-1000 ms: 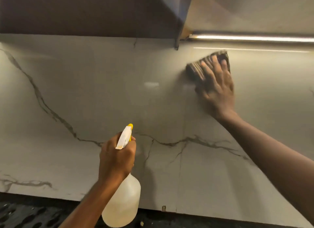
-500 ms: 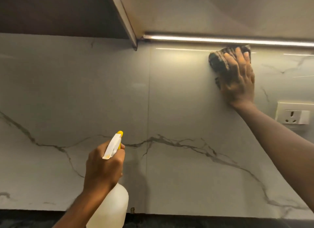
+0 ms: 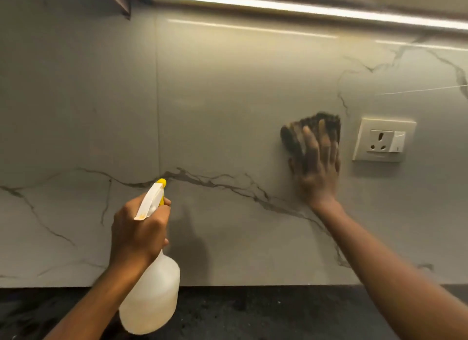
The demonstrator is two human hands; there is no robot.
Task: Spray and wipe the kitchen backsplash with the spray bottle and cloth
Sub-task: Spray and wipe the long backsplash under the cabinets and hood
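The backsplash (image 3: 228, 99) is a glossy grey marble-look wall with dark veins. My left hand (image 3: 138, 232) grips the neck of a translucent white spray bottle (image 3: 152, 294), whose white head and yellow nozzle point at the wall. My right hand (image 3: 317, 167) lies flat with straight fingers on a dark cloth (image 3: 295, 137) and presses it against the wall, just left of the socket. The hand is blurred by motion.
A white wall socket (image 3: 383, 140) with a switch sits right of the cloth. A lit light strip (image 3: 304, 10) runs under the upper cabinet. A dark speckled countertop (image 3: 253, 314) lies along the bottom.
My right hand has slid the cloth down from just under the light strip to socket height. The view has shifted right. My left hand still holds the bottle up.
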